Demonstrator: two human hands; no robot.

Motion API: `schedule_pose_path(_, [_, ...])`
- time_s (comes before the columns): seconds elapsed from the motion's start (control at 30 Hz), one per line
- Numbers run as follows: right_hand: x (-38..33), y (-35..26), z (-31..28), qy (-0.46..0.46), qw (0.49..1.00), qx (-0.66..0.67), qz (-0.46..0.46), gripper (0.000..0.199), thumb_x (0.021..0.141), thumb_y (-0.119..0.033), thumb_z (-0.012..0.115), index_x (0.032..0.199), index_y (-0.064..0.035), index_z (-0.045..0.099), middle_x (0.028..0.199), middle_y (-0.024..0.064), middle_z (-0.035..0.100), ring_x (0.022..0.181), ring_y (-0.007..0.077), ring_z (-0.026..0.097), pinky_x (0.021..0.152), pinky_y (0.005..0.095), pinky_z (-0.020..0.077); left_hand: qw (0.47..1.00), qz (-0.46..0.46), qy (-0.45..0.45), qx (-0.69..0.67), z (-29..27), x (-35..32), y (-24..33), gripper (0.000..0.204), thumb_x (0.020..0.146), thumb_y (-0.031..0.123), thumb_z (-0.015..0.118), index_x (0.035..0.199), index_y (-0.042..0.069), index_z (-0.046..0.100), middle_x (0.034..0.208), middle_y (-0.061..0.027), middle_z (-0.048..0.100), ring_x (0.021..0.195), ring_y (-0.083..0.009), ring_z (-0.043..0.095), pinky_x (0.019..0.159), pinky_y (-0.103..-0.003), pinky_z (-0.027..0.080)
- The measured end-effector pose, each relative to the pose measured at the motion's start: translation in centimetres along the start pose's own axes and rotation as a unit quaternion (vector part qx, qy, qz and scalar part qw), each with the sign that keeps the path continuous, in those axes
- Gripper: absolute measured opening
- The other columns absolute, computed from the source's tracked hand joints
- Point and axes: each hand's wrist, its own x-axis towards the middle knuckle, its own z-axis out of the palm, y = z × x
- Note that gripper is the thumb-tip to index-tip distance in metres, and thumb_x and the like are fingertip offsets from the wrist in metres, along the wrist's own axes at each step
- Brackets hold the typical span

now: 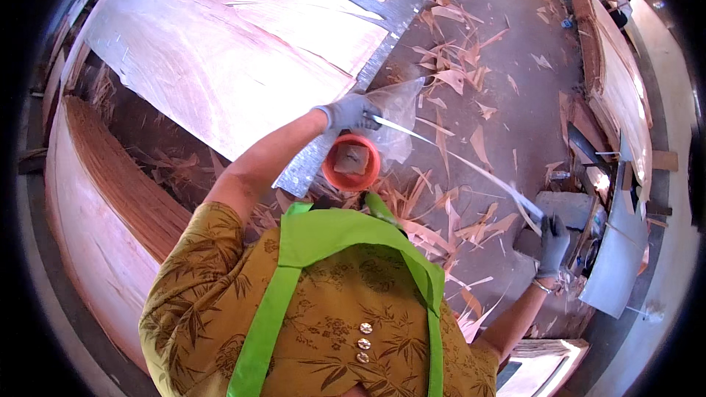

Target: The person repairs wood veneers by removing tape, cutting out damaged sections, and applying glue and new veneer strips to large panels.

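Here I am on the head camera, and the left hand (351, 112), in a grey glove, is closed with its fingers pinching one end of a strip (482, 169). Away to the right, the right hand (554, 246), gloved too, pinches the strip near its other end. So there it runs, between the two hands, above the floor (515, 66): long, thin, white, a little shiny, with a slight bow, looking broader toward the right hand.

Just beside the left hand I've got clear, crumpled plastic (401, 121); whether those fingers grip it too, I can't tell. Right below sits a red bucket (329, 164), round and open, with a squarish, greyish piece (353, 159) inside.

Out to the worktop (393, 40), and its edge shows grey, scuffed metal. Broad, pale wood sheets (228, 66) cover much of it, pinkish, grained, ragged along the margins.

The floor is dark and dull, strewn with shavings (450, 77), pointed and tan, thickest near the bucket. Over on the left, a stack (121, 169) of layered sheets; on the right, another pile (621, 95). And way off, upper right, a second person (624, 9), small in my view.
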Motion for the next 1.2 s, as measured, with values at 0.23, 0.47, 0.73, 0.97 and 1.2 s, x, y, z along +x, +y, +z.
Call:
schedule_pose_path(0.23, [-0.9, 25.2, 7.8, 0.023, 0.978, 0.083, 0.192, 0.027, 0.082, -0.017, 0.062, 0.099, 0.0042, 0.065, 0.093, 0.0099, 0.067, 0.083, 0.0166, 0.060, 0.077, 0.0304, 0.0481, 0.997, -0.032, 0.013, 0.069, 2.2, 0.7, 4.3, 0.018, 0.082, 0.020, 0.063, 0.090, 0.004, 0.066, 0.086, -0.0094, 0.066, 0.079, -0.0268, 0.062, 0.073, -0.035, 0.049])
schedule_pose_path(0.47, [10.5, 6.4, 40.3, -0.319, 0.862, 0.378, 0.108, 0.020, 0.082, -0.016, 0.058, 0.097, -0.0050, 0.066, 0.084, 0.0046, 0.062, 0.073, 0.0169, 0.055, 0.066, 0.0300, 0.0432, 0.975, -0.023, 0.029, 0.220, 7.0, 0.3, 8.4, 0.013, 0.078, 0.025, 0.059, 0.084, 0.015, 0.064, 0.079, -0.0039, 0.063, 0.079, -0.0219, 0.058, 0.088, -0.040, 0.034])
schedule_pose_path(0.73, [16.1, -3.0, 53.9, -0.263, 0.854, 0.448, 0.031, 0.048, 0.079, -0.011, 0.060, 0.126, -0.0053, 0.049, 0.104, 0.0082, 0.059, 0.081, 0.0242, 0.057, 0.073, 0.0399, 0.0489, 0.956, -0.104, 0.065, 0.265, 7.9, 0.7, 9.5, 0.013, 0.072, 0.021, 0.063, 0.083, 0.015, 0.064, 0.084, -0.0031, 0.064, 0.088, -0.0213, 0.060, 0.093, -0.040, 0.037])
schedule_pose_path(0.97, [17.1, -8.8, 43.2, -0.290, 0.811, 0.498, -0.100, 0.023, 0.087, -0.017, 0.058, 0.101, 0.0014, 0.061, 0.092, 0.0057, 0.063, 0.079, 0.0126, 0.053, 0.070, 0.0304, 0.0464, 0.940, -0.133, 0.149, 0.275, 7.7, -0.1, 8.0, 0.019, 0.074, 0.023, 0.060, 0.090, 0.014, 0.065, 0.079, -0.0065, 0.064, 0.082, -0.0261, 0.060, 0.086, -0.043, 0.038])
schedule_pose_path(1.2, [5.5, -8.0, 26.8, -0.432, 0.811, 0.386, -0.080, 0.021, 0.088, -0.016, 0.060, 0.099, 0.0008, 0.063, 0.079, 0.0000, 0.060, 0.069, 0.0089, 0.053, 0.062, 0.0263, 0.0453, 0.943, -0.042, 0.184, 0.275, 7.8, 1.6, 10.9, 0.011, 0.075, 0.024, 0.059, 0.078, 0.014, 0.062, 0.075, -0.0075, 0.062, 0.081, -0.0256, 0.059, 0.088, -0.043, 0.036])
